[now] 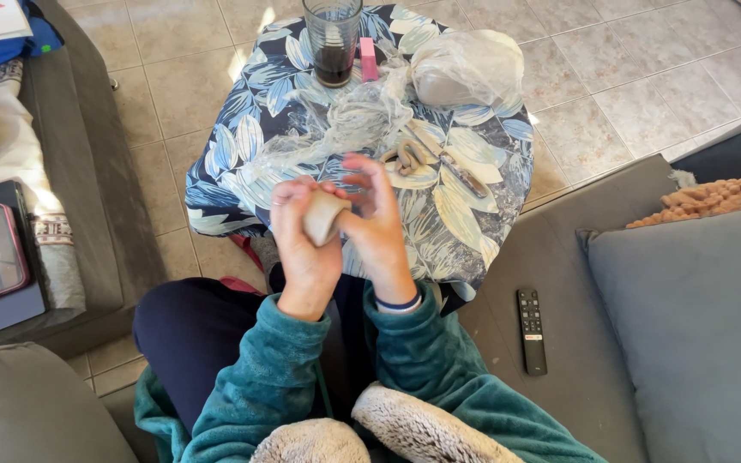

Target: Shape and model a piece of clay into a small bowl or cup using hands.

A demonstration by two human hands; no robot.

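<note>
Both hands grasp a small tan clay piece (pixel 323 216) betw. left hand (pixel 304 244) & right hand (pixel 376 225), over the near edge of the leaf-print tabletop (pixel 465 225). Prob. soft, light, dents easily; hold by sides.

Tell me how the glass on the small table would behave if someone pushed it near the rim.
The glass is tall and narrow, so a push near the rim would probably tip it. It holds only a little dark drink, so it is likely light on top. It stands on a loose leaf-print cloth, which may drag rather than let it slide.
</note>
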